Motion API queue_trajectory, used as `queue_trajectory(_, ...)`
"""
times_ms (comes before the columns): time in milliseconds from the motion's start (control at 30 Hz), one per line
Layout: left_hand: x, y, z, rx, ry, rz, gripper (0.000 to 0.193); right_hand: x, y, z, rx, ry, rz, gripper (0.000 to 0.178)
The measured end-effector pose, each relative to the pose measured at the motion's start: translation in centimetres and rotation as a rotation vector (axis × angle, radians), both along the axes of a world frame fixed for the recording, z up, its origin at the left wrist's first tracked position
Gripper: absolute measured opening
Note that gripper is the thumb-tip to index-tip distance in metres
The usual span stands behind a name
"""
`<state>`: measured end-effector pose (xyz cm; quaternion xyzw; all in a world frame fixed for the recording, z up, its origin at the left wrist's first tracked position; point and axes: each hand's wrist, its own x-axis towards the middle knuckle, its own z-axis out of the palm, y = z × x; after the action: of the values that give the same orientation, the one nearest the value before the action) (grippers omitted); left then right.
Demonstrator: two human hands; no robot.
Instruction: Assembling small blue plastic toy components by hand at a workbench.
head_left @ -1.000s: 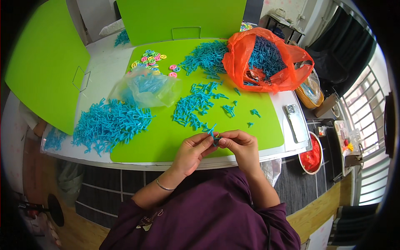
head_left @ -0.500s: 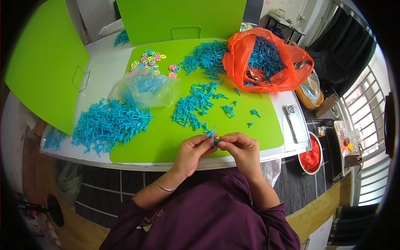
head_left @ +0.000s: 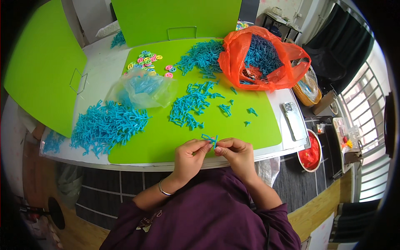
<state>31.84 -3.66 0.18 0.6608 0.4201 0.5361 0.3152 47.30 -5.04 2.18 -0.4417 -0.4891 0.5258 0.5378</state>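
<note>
My left hand [head_left: 189, 159] and my right hand [head_left: 238, 156] meet just above the near edge of a green board [head_left: 137, 152]. Between their fingertips they pinch a small blue plastic piece [head_left: 210, 138] with a loop at one end and a crossing bar. Whether it is one piece or two joined is hard to tell. Beyond the hands lies a loose spread of similar blue pieces [head_left: 187, 107]. A few small blue clusters [head_left: 225, 109] rest to its right. A larger blue heap [head_left: 107, 128] sits at the left.
An open red plastic bag [head_left: 230, 54] full of blue pieces stands far right, beside another blue heap [head_left: 202, 57]. A translucent bag [head_left: 161, 93] and colourful round discs [head_left: 146, 61] lie farther back. A phone [head_left: 294, 121] lies right. Upright green panels [head_left: 41, 71] flank the table.
The fingers have shifted on the blue piece, and more of it now shows above the fingertips. Both hands remain together near the board's front edge. The view has shifted slightly.
</note>
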Motion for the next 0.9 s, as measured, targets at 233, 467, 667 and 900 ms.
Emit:
queue_trajectory(233,0.0,-0.3,0.1,0.002,0.031,-0.054,0.010,0.7,0.2,-0.6,-0.080,0.002,0.059,0.011)
queue_trajectory(467,-0.2,0.1,-0.1,-0.158,-0.363,-0.232,0.021,-1.3,0.0,0.2,0.198,-0.139,-0.020,0.015)
queue_trajectory(667,-5.5,1.4,1.5,-0.048,-0.027,0.188,0.023,0.6,2.7,2.9,0.252,-0.426,0.160,0.016)
queue_trajectory(900,-15.1,4.1,4.0,0.247,0.430,0.790,0.041,5.0,12.6,2.4,0.407,-0.988,-0.032,0.018)
